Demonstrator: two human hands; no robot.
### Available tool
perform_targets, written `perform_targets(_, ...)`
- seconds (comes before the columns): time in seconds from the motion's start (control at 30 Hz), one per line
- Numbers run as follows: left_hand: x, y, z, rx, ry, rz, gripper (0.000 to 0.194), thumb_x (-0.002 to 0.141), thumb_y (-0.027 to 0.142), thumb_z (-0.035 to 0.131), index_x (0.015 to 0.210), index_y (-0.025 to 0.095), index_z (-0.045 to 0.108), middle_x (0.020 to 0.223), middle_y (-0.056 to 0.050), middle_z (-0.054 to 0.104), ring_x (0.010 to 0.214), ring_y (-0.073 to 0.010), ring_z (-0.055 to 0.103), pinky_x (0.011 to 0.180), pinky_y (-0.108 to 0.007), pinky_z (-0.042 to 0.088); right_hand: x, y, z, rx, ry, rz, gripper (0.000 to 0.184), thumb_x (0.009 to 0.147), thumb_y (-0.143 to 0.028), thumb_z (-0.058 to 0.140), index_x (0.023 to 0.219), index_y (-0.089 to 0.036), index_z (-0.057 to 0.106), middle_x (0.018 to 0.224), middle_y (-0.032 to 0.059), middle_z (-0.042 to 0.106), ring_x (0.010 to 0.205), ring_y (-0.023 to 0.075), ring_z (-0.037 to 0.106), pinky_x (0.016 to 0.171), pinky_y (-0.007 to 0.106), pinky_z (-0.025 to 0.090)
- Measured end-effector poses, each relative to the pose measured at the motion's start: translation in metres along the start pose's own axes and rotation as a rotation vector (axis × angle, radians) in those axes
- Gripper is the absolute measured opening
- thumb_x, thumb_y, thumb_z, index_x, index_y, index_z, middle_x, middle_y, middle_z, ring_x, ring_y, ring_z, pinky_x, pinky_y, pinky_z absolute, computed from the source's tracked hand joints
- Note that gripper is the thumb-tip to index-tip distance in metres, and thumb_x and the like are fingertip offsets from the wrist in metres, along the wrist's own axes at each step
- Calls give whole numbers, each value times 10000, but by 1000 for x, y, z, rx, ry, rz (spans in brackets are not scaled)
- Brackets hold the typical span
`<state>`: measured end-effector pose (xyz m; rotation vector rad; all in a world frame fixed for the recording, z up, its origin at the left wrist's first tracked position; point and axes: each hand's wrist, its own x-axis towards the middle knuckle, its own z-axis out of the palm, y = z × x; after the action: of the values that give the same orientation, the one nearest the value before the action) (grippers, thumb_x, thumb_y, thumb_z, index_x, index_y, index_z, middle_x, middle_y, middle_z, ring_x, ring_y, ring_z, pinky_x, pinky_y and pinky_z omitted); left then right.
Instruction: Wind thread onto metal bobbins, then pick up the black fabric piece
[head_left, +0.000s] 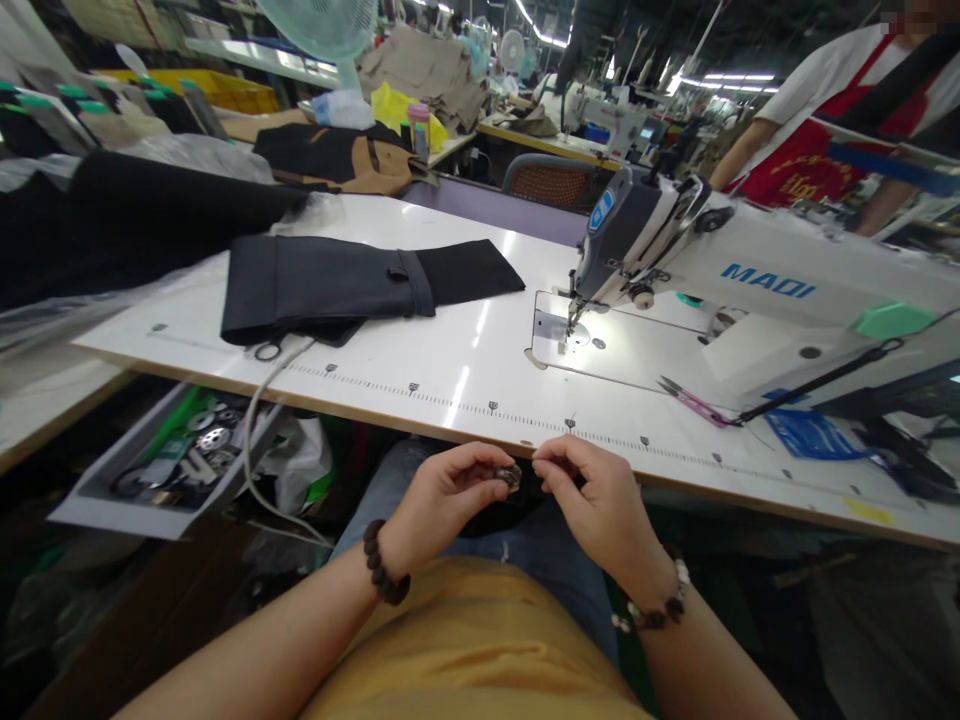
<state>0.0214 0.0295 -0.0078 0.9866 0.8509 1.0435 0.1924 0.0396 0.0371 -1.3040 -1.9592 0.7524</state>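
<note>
My left hand (461,485) pinches a small, dark metal bobbin case (511,477) between thumb and fingers, just off the table's front edge and above my lap. Close to its right, my right hand (589,490) has thumb and fingertips pressed together; whatever they may hold is too small to make out. The hands are slightly apart. Beyond them on the table stands a white sewing machine (772,280), its needle area lit. A folded black fabric piece (330,285) with a strap across it lies on the table to the left.
Pink-handled thread snips (697,402) and a blue packet (814,435) lie beneath the machine arm. An open drawer (150,515) of metal parts juts out below the table (450,350) at left, with a white cable (251,430) hanging there. A person in a red apron (810,165) stands behind the machine.
</note>
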Motion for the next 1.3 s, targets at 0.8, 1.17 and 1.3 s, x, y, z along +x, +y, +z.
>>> perform_targets(0.8, -4, -8, -3, -562, -173, -279, 308, 674, 227, 731, 958, 130, 658, 842, -65, 661, 733, -124, 628, 716, -204, 499, -9, 11, 6, 44, -154, 101, 125, 787, -95, 518, 744, -182, 598, 646, -25, 590, 597, 114, 530, 573, 214, 385)
perform_targets(1.17, 7, -24, -2, -604, -68, -320, 346, 528, 293, 819, 812, 133, 704, 739, -66, 688, 649, -138, 644, 634, -195, 514, -21, 21, 27, -22, -173, 71, 181, 818, -76, 433, 755, -183, 565, 729, 2, 591, 663, 134, 551, 590, 232, 398)
perform_targets(1.3, 9, -43, -2, -588, -46, -384, 376, 481, 327, 835, 776, 133, 705, 716, -55, 677, 628, -129, 631, 599, -190, 497, -12, 37, 6, -399, -51, -150, 250, 853, -89, 328, 768, -171, 547, 687, 38, 564, 618, 162, 547, 555, 265, 396)
